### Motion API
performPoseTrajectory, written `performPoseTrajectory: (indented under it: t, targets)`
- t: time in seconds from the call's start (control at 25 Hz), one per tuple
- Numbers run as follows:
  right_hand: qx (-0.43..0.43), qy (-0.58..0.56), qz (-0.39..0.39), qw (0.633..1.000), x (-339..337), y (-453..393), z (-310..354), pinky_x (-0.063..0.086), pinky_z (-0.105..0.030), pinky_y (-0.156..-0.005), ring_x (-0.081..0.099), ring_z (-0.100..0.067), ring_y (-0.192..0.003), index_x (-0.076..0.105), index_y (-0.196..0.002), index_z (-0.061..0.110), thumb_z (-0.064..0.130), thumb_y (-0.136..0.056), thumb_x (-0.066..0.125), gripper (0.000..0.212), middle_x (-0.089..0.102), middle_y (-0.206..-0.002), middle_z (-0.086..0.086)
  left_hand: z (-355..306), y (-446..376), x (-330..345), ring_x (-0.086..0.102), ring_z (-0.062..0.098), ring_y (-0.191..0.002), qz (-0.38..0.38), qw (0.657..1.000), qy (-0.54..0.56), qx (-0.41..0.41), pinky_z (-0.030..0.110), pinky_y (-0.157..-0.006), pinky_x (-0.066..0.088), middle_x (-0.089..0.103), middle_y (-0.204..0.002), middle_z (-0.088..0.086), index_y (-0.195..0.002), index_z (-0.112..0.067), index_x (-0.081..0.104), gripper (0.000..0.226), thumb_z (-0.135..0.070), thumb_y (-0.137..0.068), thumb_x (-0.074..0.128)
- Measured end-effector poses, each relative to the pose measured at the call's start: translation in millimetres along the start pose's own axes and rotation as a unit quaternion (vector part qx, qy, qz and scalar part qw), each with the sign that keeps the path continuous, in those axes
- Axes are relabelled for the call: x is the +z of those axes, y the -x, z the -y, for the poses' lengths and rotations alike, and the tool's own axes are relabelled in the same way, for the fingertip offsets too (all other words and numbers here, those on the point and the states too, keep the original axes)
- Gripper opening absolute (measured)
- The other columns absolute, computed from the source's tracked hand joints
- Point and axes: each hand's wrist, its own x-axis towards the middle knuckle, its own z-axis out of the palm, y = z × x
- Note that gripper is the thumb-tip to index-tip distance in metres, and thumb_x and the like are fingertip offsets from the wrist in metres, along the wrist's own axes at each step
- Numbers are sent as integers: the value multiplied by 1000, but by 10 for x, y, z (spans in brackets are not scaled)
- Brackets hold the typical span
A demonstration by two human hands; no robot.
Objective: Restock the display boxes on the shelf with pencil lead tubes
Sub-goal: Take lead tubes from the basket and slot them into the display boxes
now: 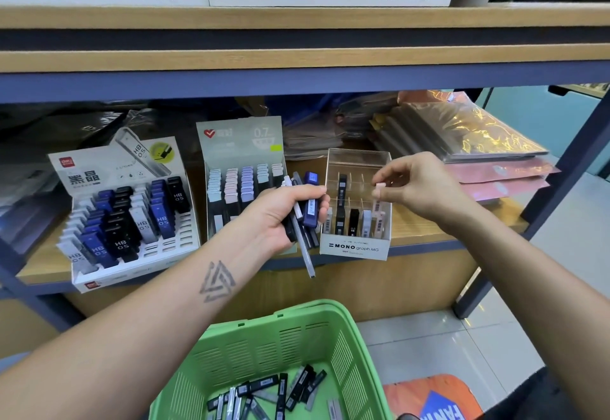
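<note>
Spanning the whole view, the wooden shelf (425,231) carries three display boxes at its front lip, so you can reach them from above without leaning in. Below you, the green basket (336,330) sits within arm's reach as your stock, loose tubes lying flat in its bottom. On the shelf's left stands the HB 0.5 box (185,241), the 0.7 box (239,137) is in the middle, and the clear MONO box (356,248) is to the right, apparently the one you are filling, since several slots look bare.

Your left hand (274,218) is curled round a bundle of tubes (310,210), kept just beside the MONO box as a ready supply; their long axes run roughly up and down, one thin tube hanging below your palm. Your right hand (419,188) pinches a single pale pink tube (379,197) by its top end between thumb and fingertips. It hangs upright, long axis vertical, lower end pointing into a right-hand slot of the box.
</note>
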Motion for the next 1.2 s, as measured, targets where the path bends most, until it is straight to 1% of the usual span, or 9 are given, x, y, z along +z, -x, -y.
performPoseTrajectory:
  t: [0.2, 0.32, 0.4, 0.56, 0.76, 0.88, 0.96, 1.08, 1.2]
  targets:
    - [16, 62, -14, 998, -39, -16, -79, 51, -28, -69, 64, -15, -76, 72, -89, 20, 16, -81, 85, 15, 68, -79, 3, 45, -12, 22, 67, 21, -67, 4, 1000, -6, -11, 26, -56, 58, 68, -80, 17, -92, 5, 66, 12, 4, -82, 73]
    - [35, -89, 26, 995, -17, 21, -28, 63, -42, -76, 72, -21, -76, 64, -95, 5, 5, -88, 75, 13, 62, -81, -10, 77, -4, 48, 66, 19, -65, 9, 999, -12, -30, 24, -56, 58, 68, -78, 14, -91, 3, 67, 8, 2, -85, 71]
    - [33, -169, 73, 982, 12, 63, 46, 63, -42, -72, 76, -27, -77, 63, -101, 0, 2, -91, 71, 13, 62, -82, -13, 85, -1, 52, 66, 18, -63, 11, 999, -17, -36, 24, -55, 58, 68, -78, 14, -93, 3, 67, 9, 2, -85, 71]
    - [-12, -110, 103, 988, 131, 127, 173, 56, -25, -62, 70, -14, -68, 72, -95, 9, 14, -80, 85, 21, 75, -80, -8, 107, -10, 51, 67, 18, -63, 11, 999, -18, -45, 25, -53, 57, 69, -79, 15, -97, 4, 66, 14, 2, -84, 72]
    - [-31, -127, 103, 986, 241, 131, 168, 58, -42, -77, 70, -29, -82, 77, -84, 12, 10, -76, 87, 13, 75, -87, -9, 118, -13, 12, 69, 22, -66, -3, 999, -48, -26, 27, -54, 57, 71, -81, 20, -116, 12, 62, 37, 5, -81, 74]
    - [-33, -127, 107, 986, 248, 121, 181, 57, -34, -73, 67, -14, -73, 75, -92, 14, 5, -77, 85, 20, 75, -85, -5, 122, -5, 30, 69, 23, -67, -1, 999, -50, 4, 28, -55, 57, 70, -81, 21, -122, 13, 60, 46, 6, -79, 76]
    - [-34, -145, 128, 981, 256, 128, 193, 57, -27, -74, 70, -12, -78, 72, -102, 13, 0, -78, 83, 29, 76, -90, -3, 124, -3, 50, 68, 23, -64, -3, 998, -54, 16, 28, -53, 56, 69, -78, 21, -124, 13, 59, 50, 9, -77, 77]
    - [-35, -183, 127, 974, 201, 102, 156, 59, -30, -81, 73, -18, -90, 71, -107, 12, -6, -79, 79, 34, 76, -99, -6, 108, 7, 37, 65, 20, -57, -8, 1000, -29, -9, 26, -50, 56, 68, -76, 19, -121, 12, 60, 44, 9, -79, 74]
    - [-26, -193, 97, 976, 109, 67, 104, 61, -37, -83, 75, -25, -91, 74, -101, 8, -2, -85, 76, 19, 77, -94, -10, 77, 34, 23, 64, 19, -56, 0, 999, -6, -50, 24, -51, 58, 68, -75, 18, -110, 7, 62, 28, 4, -84, 70]
